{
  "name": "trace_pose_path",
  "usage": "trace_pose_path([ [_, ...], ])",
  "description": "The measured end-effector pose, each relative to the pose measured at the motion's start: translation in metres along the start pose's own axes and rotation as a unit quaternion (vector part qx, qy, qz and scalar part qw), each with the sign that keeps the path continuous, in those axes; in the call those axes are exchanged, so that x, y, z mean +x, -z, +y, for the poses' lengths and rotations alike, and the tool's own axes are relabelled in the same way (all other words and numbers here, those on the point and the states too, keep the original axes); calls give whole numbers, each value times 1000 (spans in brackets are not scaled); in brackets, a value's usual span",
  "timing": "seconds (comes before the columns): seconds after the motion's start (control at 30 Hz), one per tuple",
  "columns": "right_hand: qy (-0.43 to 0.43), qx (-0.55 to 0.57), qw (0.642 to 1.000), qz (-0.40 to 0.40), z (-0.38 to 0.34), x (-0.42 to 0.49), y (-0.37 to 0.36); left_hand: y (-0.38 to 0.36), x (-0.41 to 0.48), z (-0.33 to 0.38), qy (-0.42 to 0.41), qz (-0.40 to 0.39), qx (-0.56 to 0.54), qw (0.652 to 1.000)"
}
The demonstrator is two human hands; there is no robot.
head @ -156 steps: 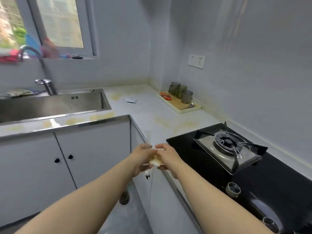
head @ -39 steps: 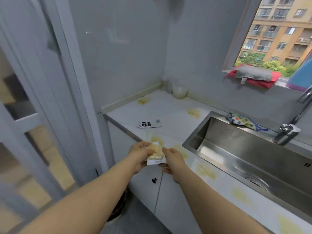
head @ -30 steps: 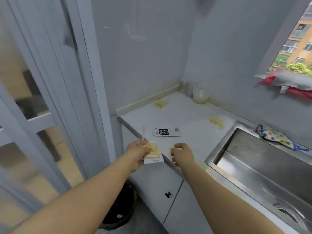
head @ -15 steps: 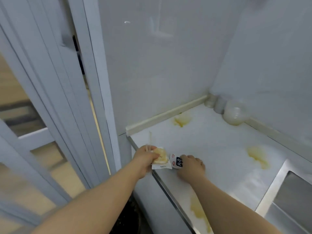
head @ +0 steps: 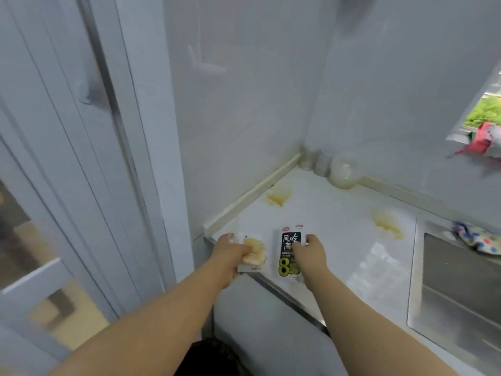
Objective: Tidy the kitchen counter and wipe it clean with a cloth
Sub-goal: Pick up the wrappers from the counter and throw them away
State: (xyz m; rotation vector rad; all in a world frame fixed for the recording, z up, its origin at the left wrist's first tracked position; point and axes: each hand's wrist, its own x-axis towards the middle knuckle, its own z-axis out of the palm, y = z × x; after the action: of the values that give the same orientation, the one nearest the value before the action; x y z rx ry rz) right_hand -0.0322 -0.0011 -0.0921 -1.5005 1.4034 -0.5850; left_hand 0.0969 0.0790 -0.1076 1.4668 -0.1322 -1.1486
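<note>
Turned lengthwise since earlier: black packet, near-left counter edge, pinched by right hand, fingers curled. Second item: wrapper with yellow lump, gripped in left hand. Step: gathering litter. Next: lift both, drop in bin below; stains unwiped.

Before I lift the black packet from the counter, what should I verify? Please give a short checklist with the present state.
1. Right hand grips the packet: ok, thumb on top, fingers at its edge.
2. Left hand holds the wrapper: ok.
3. Nothing lies on the packet: ok.
4. Bin below the counter is open: cannot tell, only a dark part shows.
5. Counter is clean: not ok, yellow stains.
6. Cloth in view: ok, by the sink.
</note>
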Motion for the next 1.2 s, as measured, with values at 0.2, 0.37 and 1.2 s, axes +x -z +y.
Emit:
trace_pose_path([
  [0.2,-61,70,996,6,2,-62,-24,37,-36,4,28,-64,2,998],
  [0.37,-116,196,971,-72,1,-99,-48,55,-53,-7,12,-64,36,997],
  [1.2,-147,312,922,-178,-4,-128,-70,76,-51,-20,-66,-95,143,983],
])
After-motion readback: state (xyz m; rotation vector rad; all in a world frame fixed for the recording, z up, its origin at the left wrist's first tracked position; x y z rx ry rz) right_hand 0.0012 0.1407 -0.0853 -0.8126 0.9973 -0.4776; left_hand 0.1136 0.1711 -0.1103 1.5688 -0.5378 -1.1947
